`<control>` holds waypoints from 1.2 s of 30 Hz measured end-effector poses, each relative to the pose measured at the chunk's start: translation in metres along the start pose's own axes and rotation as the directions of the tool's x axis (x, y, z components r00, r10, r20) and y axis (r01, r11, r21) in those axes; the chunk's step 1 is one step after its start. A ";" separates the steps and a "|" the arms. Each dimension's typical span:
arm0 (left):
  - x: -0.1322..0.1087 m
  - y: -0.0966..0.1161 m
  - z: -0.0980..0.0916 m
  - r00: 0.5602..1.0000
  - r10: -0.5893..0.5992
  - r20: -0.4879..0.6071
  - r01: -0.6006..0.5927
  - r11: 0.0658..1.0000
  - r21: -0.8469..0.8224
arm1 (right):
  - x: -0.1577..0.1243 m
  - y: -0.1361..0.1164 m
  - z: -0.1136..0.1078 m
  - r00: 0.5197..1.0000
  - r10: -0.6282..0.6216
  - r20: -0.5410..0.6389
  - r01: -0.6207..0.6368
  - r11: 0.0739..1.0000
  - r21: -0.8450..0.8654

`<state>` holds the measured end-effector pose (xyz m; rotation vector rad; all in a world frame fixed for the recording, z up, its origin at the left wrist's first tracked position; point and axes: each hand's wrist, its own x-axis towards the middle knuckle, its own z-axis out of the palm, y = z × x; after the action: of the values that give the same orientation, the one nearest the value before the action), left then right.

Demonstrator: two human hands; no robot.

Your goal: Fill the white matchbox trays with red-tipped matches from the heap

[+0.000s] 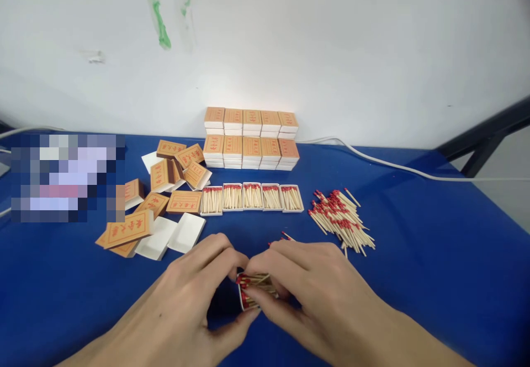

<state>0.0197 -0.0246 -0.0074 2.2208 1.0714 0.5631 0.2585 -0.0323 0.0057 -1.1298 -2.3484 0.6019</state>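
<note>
Low in the middle of the head view, my left hand (194, 290) grips a white matchbox tray (241, 299) by its left end, fingers behind and thumb in front. Red-tipped matches (259, 281) lie in that tray. My right hand (310, 284) is closed over its right side, with thumb and fingers pressed on the matches; the right end of the tray is hidden under it. A couple of loose matches (287, 236) show just behind my right hand. Farther right lies a heap of matches (342, 218).
Filled trays (252, 197) form a row behind my hands. Stacked orange matchboxes (252, 149) stand by the wall. To the left are scattered matchbox sleeves (128, 229) and empty white trays (186, 232). A white cable (385, 163) crosses the blue table (434, 256) at back right.
</note>
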 end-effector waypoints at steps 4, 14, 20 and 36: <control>0.000 0.003 -0.001 1.000 0.025 -0.014 -0.024 1.000 0.007 | -0.001 -0.002 0.007 0.998 -0.024 -0.053 0.023 0.999 -0.023; 0.004 0.001 -0.002 0.998 0.035 -0.054 -0.035 0.999 0.002 | 0.000 -0.001 0.004 0.998 -0.024 -0.056 0.021 0.999 -0.050; 0.003 0.001 -0.002 0.999 0.037 -0.039 -0.037 0.999 0.003 | 0.001 -0.001 0.003 1.000 -0.008 -0.030 0.007 0.999 -0.034; 0.006 0.005 -0.009 0.994 0.055 -0.099 -0.052 0.998 0.032 | 0.007 0.002 -0.033 0.941 0.295 -0.166 -0.278 0.953 0.118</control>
<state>0.0204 -0.0195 0.0037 2.2734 1.0793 0.6917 0.2744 -0.0198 0.0324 -1.4328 -1.9961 0.6695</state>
